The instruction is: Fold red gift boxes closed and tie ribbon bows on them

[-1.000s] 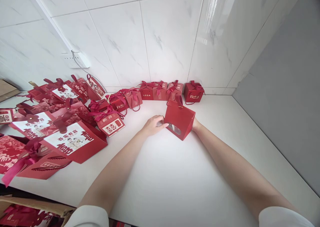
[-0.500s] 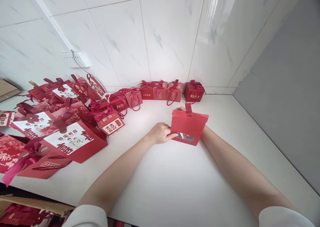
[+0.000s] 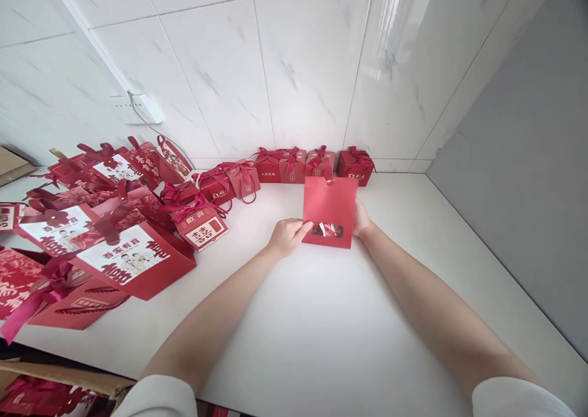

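A red gift bag (image 3: 329, 199) stands upright between my hands over the white table. Low on its near face is a clear window, with colourful contents showing through. My left hand (image 3: 287, 236) grips the lower left edge, its thumb on the front beside the window. On the right side, my right hand (image 3: 362, 219) is closed round the edge, its fingers partly hidden behind the bag. Just behind stands a row of small red ribbon-tied boxes, among them a dark red box (image 3: 355, 167) and a pinkish box (image 3: 320, 163).
Many red gift bags crowd the left, the nearest a bag with a white printed panel (image 3: 158, 276). A box with a white label (image 3: 206, 233) sits beside them. A cardboard carton (image 3: 68, 374) holds more red packages at lower left. A socket (image 3: 138, 109) is on the tiled wall.
The red bag has turned its windowed face more squarely toward me and shifted slightly left and up. My right hand has come into view at its right edge.
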Available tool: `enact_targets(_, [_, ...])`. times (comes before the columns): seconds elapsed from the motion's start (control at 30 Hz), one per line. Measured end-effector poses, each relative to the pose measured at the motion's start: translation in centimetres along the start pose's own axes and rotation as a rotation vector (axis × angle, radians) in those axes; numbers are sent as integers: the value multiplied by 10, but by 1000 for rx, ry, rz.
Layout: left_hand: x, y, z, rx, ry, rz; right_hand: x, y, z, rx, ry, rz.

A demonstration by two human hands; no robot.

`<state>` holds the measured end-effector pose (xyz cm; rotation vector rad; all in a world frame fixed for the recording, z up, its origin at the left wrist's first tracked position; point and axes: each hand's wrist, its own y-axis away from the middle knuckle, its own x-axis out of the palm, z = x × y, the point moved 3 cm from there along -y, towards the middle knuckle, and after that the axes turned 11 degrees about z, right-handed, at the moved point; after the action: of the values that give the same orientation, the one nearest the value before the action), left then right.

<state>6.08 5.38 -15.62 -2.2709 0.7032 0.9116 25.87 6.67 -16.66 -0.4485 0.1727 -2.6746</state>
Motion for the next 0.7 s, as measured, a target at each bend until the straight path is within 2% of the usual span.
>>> enact_targets(0.1, [-9,-2,17,-202,272,-205,2,-3,-3,-17,-135,85])
enact_targets(0.17, [-14,-4,30,-277,447,-293,2,-4,-6,17,-95,118])
enact_targets(0.23, [-17,-6,40,-299,591,-310,1,-5,-9,50,-30,101])
enact_targets(0.3, [-17,-8,45,-291,666,-274,1,-5,-11,77,20,76])
enact_targets(0.5, [-15,-8,33,-238,505,-202,4,-5,-10,66,80,120])
enact_targets(0.6, [-15,-8,30,-234,463,-231,4,-5,-10,69,113,129])
enact_targets(0.7, [-16,-7,30,-222,405,-312,5,-6,-13,94,170,121])
